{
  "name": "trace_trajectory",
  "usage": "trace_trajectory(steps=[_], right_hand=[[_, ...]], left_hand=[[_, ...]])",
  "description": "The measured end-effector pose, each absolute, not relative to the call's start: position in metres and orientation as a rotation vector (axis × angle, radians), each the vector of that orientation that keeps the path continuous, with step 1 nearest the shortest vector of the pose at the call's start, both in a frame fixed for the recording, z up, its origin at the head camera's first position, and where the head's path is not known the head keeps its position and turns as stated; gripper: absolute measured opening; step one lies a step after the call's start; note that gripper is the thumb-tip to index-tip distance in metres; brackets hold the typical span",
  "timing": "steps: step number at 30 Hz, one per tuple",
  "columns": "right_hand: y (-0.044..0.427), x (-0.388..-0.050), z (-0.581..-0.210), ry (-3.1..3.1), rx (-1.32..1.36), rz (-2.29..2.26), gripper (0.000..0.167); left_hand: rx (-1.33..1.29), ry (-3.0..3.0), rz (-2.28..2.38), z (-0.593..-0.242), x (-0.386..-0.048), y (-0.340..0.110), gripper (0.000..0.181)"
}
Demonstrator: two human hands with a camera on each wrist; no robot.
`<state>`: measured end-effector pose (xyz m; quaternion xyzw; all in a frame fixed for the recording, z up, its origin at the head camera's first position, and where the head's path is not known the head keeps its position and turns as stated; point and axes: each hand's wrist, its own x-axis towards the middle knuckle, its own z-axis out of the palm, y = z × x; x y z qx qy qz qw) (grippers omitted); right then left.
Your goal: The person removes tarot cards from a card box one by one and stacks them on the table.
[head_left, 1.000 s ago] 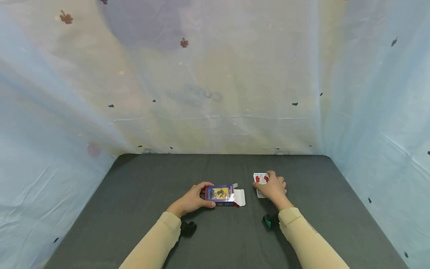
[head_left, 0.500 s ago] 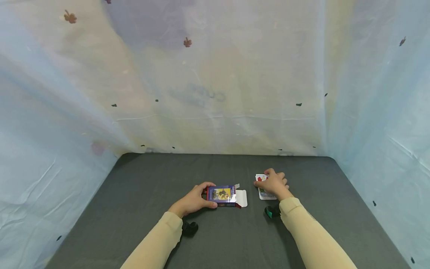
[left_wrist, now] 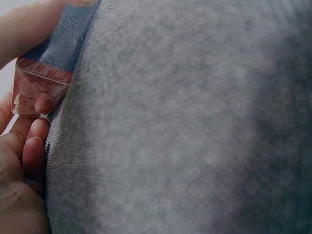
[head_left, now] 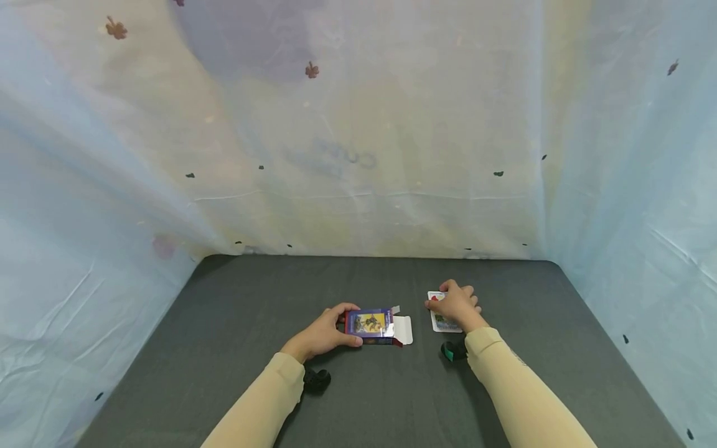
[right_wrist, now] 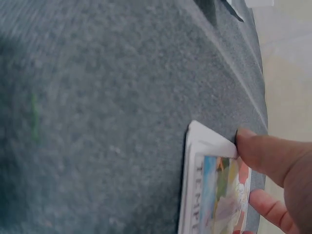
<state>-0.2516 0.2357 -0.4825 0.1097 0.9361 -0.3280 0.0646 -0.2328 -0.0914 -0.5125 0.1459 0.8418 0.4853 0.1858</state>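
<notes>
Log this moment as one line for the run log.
left grip: holds card box, white flap open | right grip: holds card stack by its edges | card stack: picture side showing, outside card box

A small blue card box with a yellow picture panel lies picture side up about midway between the left and right edges of the table, its red end toward the left edge and its white flap open toward the right. Nearer the right edge, a white-bordered stack of illustrated cards lies face up, its layers slightly out of line.
</notes>
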Motion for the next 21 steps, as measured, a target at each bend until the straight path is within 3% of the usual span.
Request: trace_trajectory(steps=[8,16,21], right_hand=[[0.228,-0.25,-0.48,2.823,0.383,-1.0,0.054],[0.223,-0.234,-0.477,2.873,0.442,-0.959,0.088],[0.217,-0.223,-0.483,2.915,0.44,-0.981,0.093]], left_hand=[[0.414,2.368,1.37,-0.511,-0.233,-0.091,0.069],[0.426,2.364,1.378,-0.509,-0.23,-0.089,0.069],[0.417,2.386,1.366,-0.511,-0.231,-0.091,0.069]])
